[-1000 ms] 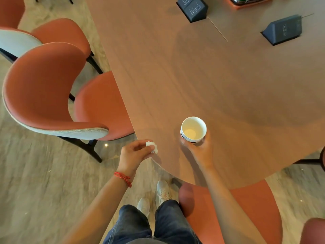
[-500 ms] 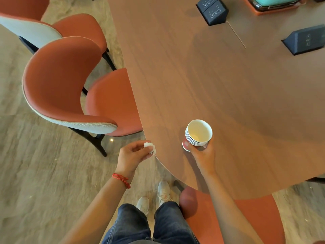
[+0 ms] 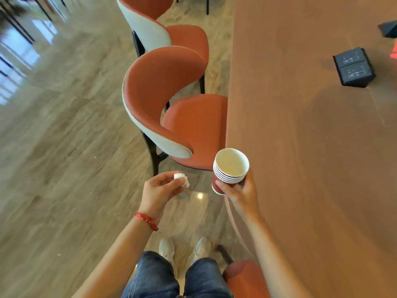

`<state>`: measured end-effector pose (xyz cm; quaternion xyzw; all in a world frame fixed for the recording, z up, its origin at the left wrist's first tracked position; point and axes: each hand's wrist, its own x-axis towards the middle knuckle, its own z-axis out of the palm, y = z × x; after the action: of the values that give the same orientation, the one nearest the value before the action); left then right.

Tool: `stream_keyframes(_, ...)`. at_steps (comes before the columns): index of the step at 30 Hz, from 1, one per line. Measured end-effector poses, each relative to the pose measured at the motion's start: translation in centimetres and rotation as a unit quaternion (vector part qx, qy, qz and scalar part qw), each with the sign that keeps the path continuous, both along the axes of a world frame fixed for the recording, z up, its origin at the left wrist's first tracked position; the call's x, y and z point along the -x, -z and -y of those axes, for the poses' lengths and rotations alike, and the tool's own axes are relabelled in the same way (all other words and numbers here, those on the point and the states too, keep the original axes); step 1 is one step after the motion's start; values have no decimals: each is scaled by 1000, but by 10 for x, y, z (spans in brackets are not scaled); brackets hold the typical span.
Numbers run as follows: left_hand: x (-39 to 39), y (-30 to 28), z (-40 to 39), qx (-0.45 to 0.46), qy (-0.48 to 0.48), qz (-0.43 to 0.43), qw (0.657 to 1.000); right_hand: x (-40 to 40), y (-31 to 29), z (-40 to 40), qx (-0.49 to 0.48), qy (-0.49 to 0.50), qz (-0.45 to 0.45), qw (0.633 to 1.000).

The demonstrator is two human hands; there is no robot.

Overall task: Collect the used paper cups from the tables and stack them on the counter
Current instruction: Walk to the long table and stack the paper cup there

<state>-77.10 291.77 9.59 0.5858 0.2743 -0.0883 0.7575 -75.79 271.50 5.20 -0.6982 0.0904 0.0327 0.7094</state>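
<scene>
Right hand (image 3: 240, 194) grips nested stack of cups (image 3: 229, 171) by lowest cup, off table (image 3: 300, 147) edge, above floor. Left hand (image 3: 160, 190) pinches white wad (image 3: 181, 179), probably crumpled tissue. Step: carrying collected cups. Next: find counter, not in view; keep stack upright.

orange chairs (image 3: 171, 87), black socket box (image 3: 354, 69)

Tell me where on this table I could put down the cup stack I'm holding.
The table is bare from its near edge beside the cup stack in your right hand up to the black socket box. Bare wood also runs along the edge by the orange chair. The far right corner, around the socket box, is more crowded.
</scene>
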Motion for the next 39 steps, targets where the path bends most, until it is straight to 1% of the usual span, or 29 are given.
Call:
stream_keyframes(4,9,-5,-56,6,-85,19,996,-19,-16,-59,25,-91,20,995)
stream_keyframes(8,21,-9,-119,11,-159,29,987,-31,-25,-131,29,-174,33,984)
stream_keyframes(13,48,-16,-209,9,-263,45,964,-33,-31,-238,36,-287,43,956)
stream_keyframes(16,71,-22,-262,1,-333,54,941,-31,-32,-305,45,-362,57,929)
stream_keyframes(19,96,-27,-307,-4,-392,65,918,-26,-36,-370,46,-415,79,905)
stream_keyframes(24,134,-36,-367,-15,-499,71,863,-9,-45,-464,5,-508,70,858)
stream_keyframes(27,148,-39,-394,-10,-553,79,829,-3,-45,-512,4,-561,69,825)
stream_keyframes(32,155,-37,-439,-16,-612,76,787,-3,-43,-592,-6,-629,46,776)
stream_keyframes(37,149,-41,-492,-27,-665,82,742,-17,-50,-669,-19,-679,51,732)
stream_keyframes(39,141,-45,-514,-25,-678,87,729,-27,-54,-699,-15,-697,54,715)
